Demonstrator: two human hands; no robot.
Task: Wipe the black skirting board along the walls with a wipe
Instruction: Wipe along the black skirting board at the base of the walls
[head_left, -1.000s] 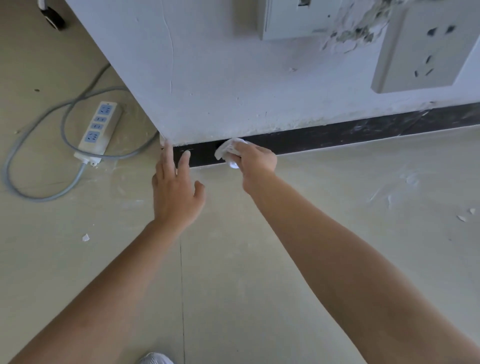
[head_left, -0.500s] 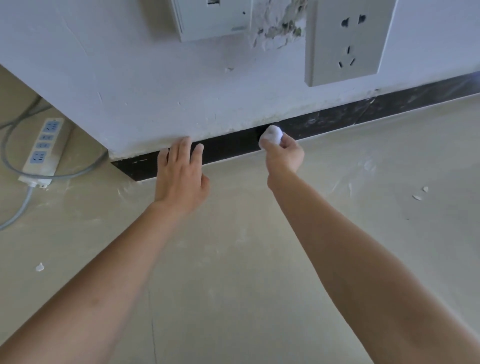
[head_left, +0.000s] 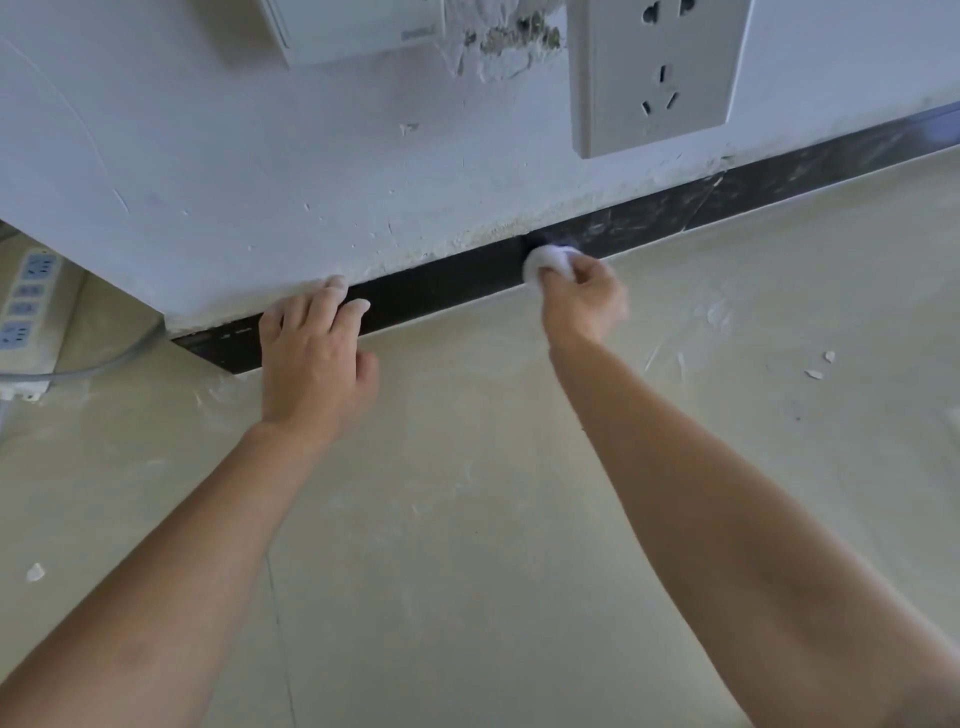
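Meanwhile, the right hand (head_left: 582, 299), closed on the crumpled white wipe (head_left: 545, 262), had slid rightward along the black skirting board (head_left: 441, 288), leaving dusty stretch ahead; the left hand (head_left: 311, 358), open and empty, braced the wall.

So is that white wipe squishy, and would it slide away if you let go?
The wipe is balled up in the right hand and pressed on the skirting board, so it is probably soft and floppy. It looks small and light. Let go, it would likely just drop to the floor, not roll far.
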